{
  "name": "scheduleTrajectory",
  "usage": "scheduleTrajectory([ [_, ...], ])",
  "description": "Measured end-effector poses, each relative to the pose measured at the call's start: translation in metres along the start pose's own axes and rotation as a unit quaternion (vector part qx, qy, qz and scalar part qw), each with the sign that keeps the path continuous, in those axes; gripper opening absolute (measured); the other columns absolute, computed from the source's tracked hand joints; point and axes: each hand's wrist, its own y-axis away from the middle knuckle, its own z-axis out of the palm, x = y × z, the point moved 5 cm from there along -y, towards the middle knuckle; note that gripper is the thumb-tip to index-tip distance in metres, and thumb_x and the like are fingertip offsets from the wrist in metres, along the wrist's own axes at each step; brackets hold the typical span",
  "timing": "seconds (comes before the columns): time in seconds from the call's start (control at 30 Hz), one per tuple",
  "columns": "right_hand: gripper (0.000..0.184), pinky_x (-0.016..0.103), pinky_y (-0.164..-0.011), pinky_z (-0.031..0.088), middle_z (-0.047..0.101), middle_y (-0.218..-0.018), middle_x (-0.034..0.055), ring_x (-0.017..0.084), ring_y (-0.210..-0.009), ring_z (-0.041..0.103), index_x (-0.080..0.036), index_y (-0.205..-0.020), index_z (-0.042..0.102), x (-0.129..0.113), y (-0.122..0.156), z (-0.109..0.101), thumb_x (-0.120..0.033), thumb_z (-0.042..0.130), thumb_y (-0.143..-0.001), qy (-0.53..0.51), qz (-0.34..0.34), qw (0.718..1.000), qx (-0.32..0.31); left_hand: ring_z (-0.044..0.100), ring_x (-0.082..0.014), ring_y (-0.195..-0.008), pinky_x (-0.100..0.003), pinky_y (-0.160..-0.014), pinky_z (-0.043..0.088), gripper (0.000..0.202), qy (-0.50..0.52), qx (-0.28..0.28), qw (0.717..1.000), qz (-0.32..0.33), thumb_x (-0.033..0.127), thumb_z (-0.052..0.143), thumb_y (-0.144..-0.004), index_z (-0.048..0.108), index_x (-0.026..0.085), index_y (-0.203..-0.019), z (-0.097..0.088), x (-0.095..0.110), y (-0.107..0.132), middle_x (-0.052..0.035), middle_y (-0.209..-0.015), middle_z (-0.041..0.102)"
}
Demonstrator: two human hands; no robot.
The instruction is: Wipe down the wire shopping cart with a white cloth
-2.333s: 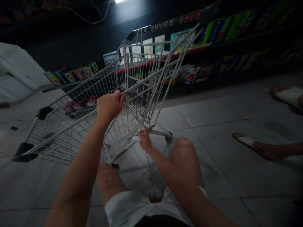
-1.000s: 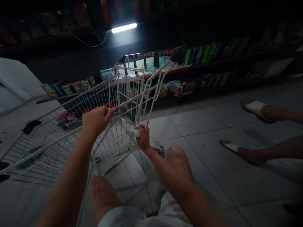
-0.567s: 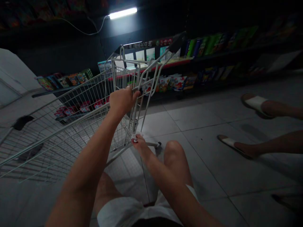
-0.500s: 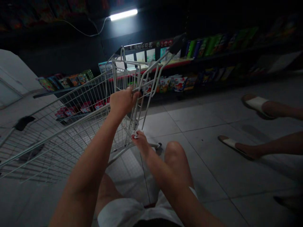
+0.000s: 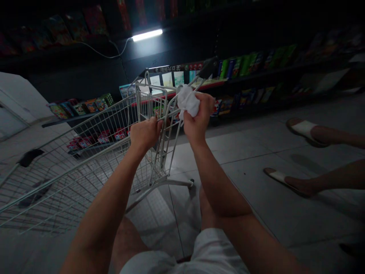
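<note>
A white wire shopping cart [image 5: 85, 152] stands tipped on the tiled floor in front of my knees. My left hand [image 5: 145, 134] is closed around the cart's upper rim bar. My right hand [image 5: 197, 116] is closed on a crumpled white cloth [image 5: 187, 101] and presses it against a slanted bar at the cart's upper end, near the black handle end [image 5: 207, 68]. A cart wheel [image 5: 191, 185] rests on the floor between my arms.
Dark shelves with colourful packets [image 5: 82, 106] and green packages [image 5: 242, 65] line the back wall under a strip light [image 5: 146, 34]. Another person's legs in white sandals [image 5: 302, 128] stretch in from the right over the floor tiles. A white cabinet [image 5: 19, 102] stands at left.
My right hand has lifted with the cloth from the cart's lower frame near the wheel up to the upper bar. My left hand has kept its grip on the rim.
</note>
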Motion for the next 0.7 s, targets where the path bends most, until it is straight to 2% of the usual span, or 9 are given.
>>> scheduleTrajectory([
  [0.07,0.025,0.050,-0.099,0.044,0.046,-0.119,0.0091,0.026,-0.118,0.047,-0.021,-0.113,0.056,-0.003,-0.001,0.006,-0.026,0.049,-0.090,0.091,-0.054,0.994,-0.010,0.067,-0.0250,-0.074,-0.033,-0.060,0.033,0.056,0.003,0.004,1.000,0.004,0.054,0.025,-0.099,0.067,0.018,-0.098,-0.001,-0.001,0.003,-0.0130,-0.090,0.074],
  [0.17,0.021,0.048,-0.099,0.042,0.048,-0.115,0.0090,0.025,-0.111,0.046,-0.021,-0.109,0.059,-0.001,0.036,0.019,-0.025,0.049,-0.091,0.156,-0.083,0.984,-0.033,0.066,-0.0239,-0.072,-0.032,-0.059,0.033,0.054,0.002,0.014,1.000,0.009,0.056,0.028,-0.098,0.068,0.019,-0.097,-0.004,-0.002,0.008,-0.0122,-0.089,0.074],
  [0.27,0.025,0.043,-0.096,0.043,0.051,-0.114,0.0100,0.025,-0.107,0.045,-0.021,-0.110,0.062,0.012,0.098,0.027,-0.019,0.052,-0.087,0.184,-0.054,0.978,-0.079,0.065,-0.0221,-0.072,-0.031,-0.059,0.033,0.053,0.003,0.019,1.000,0.011,0.058,0.031,-0.096,0.068,0.020,-0.096,-0.006,-0.003,0.012,-0.0102,-0.086,0.074],
  [0.43,0.030,0.038,-0.094,0.044,0.057,-0.114,0.0085,0.024,-0.105,0.046,-0.024,-0.110,0.067,0.043,0.214,0.037,-0.012,0.056,-0.084,0.195,0.025,0.960,-0.201,0.064,-0.0234,-0.069,-0.032,-0.058,0.031,0.055,0.007,0.015,1.000,0.010,0.065,0.035,-0.092,0.069,0.021,-0.092,-0.010,-0.007,0.017,-0.0095,-0.081,0.073],
  [0.53,0.038,0.037,-0.092,0.048,0.061,-0.115,0.0075,0.025,-0.108,0.048,-0.027,-0.109,0.069,0.060,0.275,0.042,-0.005,0.056,-0.081,0.186,0.070,0.940,-0.276,0.063,-0.0225,-0.068,-0.031,-0.057,0.028,0.055,0.007,0.016,1.000,0.008,0.066,0.037,-0.091,0.068,0.021,-0.089,-0.012,-0.011,0.020,-0.0088,-0.079,0.072],
  [0.63,0.039,0.036,-0.089,0.052,0.065,-0.110,0.0071,0.024,-0.105,0.053,-0.027,-0.101,0.071,0.064,0.314,0.042,0.001,0.059,-0.077,0.165,0.087,0.914,-0.360,0.063,-0.0231,-0.068,-0.031,-0.056,0.026,0.056,0.001,0.016,1.000,0.009,0.068,0.037,-0.090,0.067,0.021,-0.087,-0.012,-0.016,0.024,-0.0087,-0.079,0.072],
  [0.7,0.027,0.037,-0.091,0.053,0.066,-0.107,0.0068,0.021,-0.102,0.058,-0.025,-0.098,0.071,0.057,0.320,0.035,-0.005,0.063,-0.081,0.131,0.090,0.917,-0.366,0.063,-0.0228,-0.068,-0.031,-0.055,0.025,0.056,-0.008,0.017,1.000,0.013,0.068,0.036,-0.090,0.067,0.021,-0.086,-0.013,-0.020,0.028,-0.0082,-0.079,0.071],
])
